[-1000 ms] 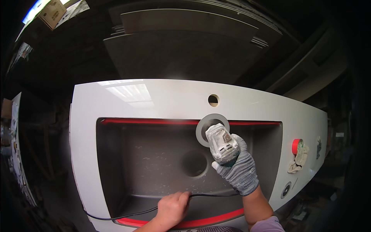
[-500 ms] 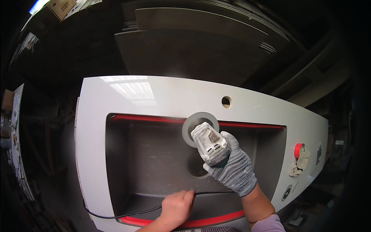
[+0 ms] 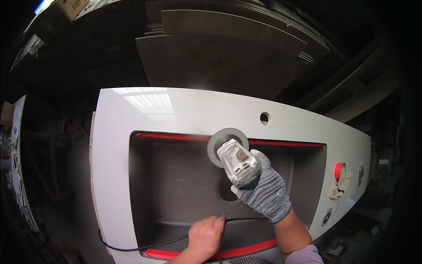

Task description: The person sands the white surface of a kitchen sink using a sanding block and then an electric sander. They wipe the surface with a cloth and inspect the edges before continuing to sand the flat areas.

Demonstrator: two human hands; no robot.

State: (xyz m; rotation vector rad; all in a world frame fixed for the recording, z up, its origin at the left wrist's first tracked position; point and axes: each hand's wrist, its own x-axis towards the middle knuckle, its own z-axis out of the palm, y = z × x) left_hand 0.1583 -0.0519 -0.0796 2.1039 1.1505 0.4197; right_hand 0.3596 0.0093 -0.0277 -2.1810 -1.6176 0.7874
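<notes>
My right hand [image 3: 265,193], in a grey knitted glove, is closed round the body of a dusty angle grinder [image 3: 239,165]. Its round grey disc [image 3: 213,152] overlaps the far rim of a dark grey sink [image 3: 171,185]; whether it touches the rim is hard to tell. Bare and closed, my left hand [image 3: 206,235] grips the black power cord [image 3: 163,241] over the near part of the sink. Red tape [image 3: 290,143] lines the far and near edges of the sink opening in the white countertop [image 3: 184,110]. The grinder's underside is hidden.
A small round hole [image 3: 265,118] pierces the countertop behind the sink. At the right lie a red tape roll [image 3: 339,170], a crumpled glove or cloth [image 3: 339,187] and a round drain fitting [image 3: 326,217]. Large panels [image 3: 211,57] lean in the dark background.
The countertop and sink appear slightly farther right in view. Against them, the grinder has shifted a little left along the far rim. Both hands keep their holds.
</notes>
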